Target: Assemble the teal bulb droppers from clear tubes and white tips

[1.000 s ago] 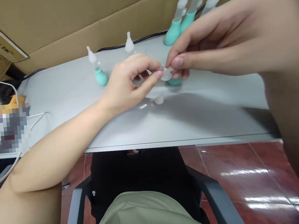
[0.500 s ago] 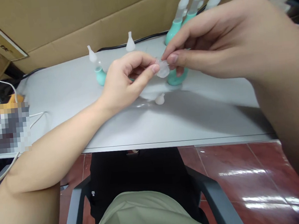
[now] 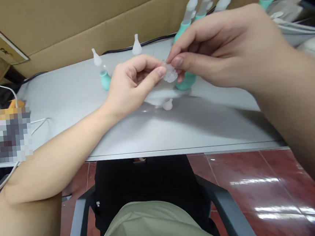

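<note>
Between both hands, above the table, is a small translucent scalloped plastic piece [image 3: 170, 74]. My left hand [image 3: 137, 77] pinches its left side between thumb and forefinger. From the right, my right hand [image 3: 220, 50] has its thumb and forefinger closed at the piece's upper right edge. Behind the right fingers a teal rubber bulb [image 3: 186, 82] is partly covered. A white nozzle tip [image 3: 168, 104] lies on the table below the hands. Behind my left hand another white tip [image 3: 137, 45] points up, its lower part hidden.
Several teal bulb aspirators with white tips, such as this aspirator [image 3: 184, 25], stand at the back right. Another aspirator [image 3: 104, 78] stands left of my left hand. Cardboard [image 3: 83, 21] walls the back of the grey table [image 3: 62, 104]. White cables [image 3: 40, 122] lie at the left.
Both hands have shifted slightly left with the translucent piece, which has turned a little. My right wrist has moved left, uncovering more of an aspirator at the far right.
</note>
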Motion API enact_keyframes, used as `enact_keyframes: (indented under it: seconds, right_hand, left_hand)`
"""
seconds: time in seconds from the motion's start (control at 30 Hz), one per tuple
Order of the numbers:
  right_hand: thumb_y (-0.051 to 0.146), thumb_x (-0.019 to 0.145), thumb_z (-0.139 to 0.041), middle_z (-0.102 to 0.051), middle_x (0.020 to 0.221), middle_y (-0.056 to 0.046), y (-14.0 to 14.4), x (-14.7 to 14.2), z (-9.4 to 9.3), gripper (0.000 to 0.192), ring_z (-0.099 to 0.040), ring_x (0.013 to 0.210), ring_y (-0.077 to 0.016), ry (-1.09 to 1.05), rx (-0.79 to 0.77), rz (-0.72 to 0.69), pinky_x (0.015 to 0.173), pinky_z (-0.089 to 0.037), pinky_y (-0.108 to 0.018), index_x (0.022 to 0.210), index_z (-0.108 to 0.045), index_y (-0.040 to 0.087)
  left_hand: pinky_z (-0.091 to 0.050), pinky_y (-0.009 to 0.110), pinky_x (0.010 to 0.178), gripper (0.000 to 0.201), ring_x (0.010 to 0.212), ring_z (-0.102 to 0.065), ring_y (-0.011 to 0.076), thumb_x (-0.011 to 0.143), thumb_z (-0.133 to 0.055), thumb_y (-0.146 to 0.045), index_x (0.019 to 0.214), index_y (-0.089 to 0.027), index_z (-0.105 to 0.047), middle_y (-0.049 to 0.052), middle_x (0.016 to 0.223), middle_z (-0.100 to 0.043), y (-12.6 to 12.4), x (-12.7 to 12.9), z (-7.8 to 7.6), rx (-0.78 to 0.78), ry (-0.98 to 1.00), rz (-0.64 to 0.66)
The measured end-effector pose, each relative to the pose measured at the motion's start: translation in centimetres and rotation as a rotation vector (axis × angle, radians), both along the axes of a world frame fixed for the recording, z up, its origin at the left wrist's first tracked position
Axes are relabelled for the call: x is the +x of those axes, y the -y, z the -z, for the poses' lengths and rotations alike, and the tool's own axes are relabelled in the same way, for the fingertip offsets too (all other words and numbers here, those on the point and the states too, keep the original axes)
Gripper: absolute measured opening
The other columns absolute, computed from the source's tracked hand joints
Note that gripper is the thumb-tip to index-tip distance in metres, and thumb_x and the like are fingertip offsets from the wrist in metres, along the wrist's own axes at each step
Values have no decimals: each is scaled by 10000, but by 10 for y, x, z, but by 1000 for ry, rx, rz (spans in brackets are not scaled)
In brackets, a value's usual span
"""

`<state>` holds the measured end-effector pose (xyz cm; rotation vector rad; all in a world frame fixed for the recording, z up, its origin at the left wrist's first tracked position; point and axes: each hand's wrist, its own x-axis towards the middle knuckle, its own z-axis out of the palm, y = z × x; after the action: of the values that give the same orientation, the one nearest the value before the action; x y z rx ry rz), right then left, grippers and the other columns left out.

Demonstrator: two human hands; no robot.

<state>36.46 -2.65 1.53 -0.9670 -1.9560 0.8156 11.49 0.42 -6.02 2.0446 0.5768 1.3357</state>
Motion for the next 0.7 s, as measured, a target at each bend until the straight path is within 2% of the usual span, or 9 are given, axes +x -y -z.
enact_keyframes:
  seconds: [0.1,0.2,0.27,0.37,0.47,0.6,0.7]
  right_hand:
    - [353,1027,-839,-861,994,17,-3,1,1,110,-803,891,-156,-13,-16,-35,899,-682,-417,919,-854,373]
    - [364,1040,-835,-892,1021,18,-6,0,1,97,-845,942,-182,11,-56,-31,952,-727,-426,944,-846,374]
    - [368,1033,-851,-906,1020,14,-6,-1,1,110,-876,966,-199,2,-65,-47,977,-761,-431,924,-836,374]
    - [373,1024,-873,-902,981,15,-3,-4,2,148,-895,941,-192,-46,-69,-75,962,-784,-413,883,-828,373]
    - [301,1042,-868,-895,968,14,0,-6,3,145,-884,914,-181,-10,-58,-36,945,-761,-404,913,-842,362]
    - [274,1066,-852,-911,1006,5,4,-6,2,134,-869,942,-209,52,10,74,943,-735,-431,962,-849,358]
    - [303,1078,-856,-907,1014,1,5,-5,2,145,-853,929,-209,54,48,92,917,-709,-437,946,-840,359]
  left_hand:
    - [-806,510,963,675,987,-899,248,1168,-798,-933,1110,-263,-851,56,1009,-855,1,0,2,-45,-1,-47]
    - [-806,502,974,602,1006,-918,254,1203,-826,-839,1096,-247,-825,46,996,-833,1,0,5,-86,-26,-154]
    - [-816,485,982,519,1014,-928,248,1222,-858,-742,1087,-242,-822,37,995,-845,2,1,5,-128,-38,-173]
    - [-833,457,998,438,1029,-947,226,1245,-873,-636,1088,-229,-838,18,1003,-866,4,1,4,-194,-24,-119]
    - [-849,413,1004,456,1058,-963,212,1224,-907,-659,1080,-230,-856,7,1028,-898,9,1,0,-281,-9,-79]
    - [-866,387,990,546,1031,-963,202,1105,-1003,-761,1088,-224,-908,16,1064,-941,18,0,-7,-317,43,-15]
    - [-866,355,961,539,966,-951,172,1002,-1109,-728,1069,-221,-936,2,1028,-951,16,-1,-7,-340,126,50]
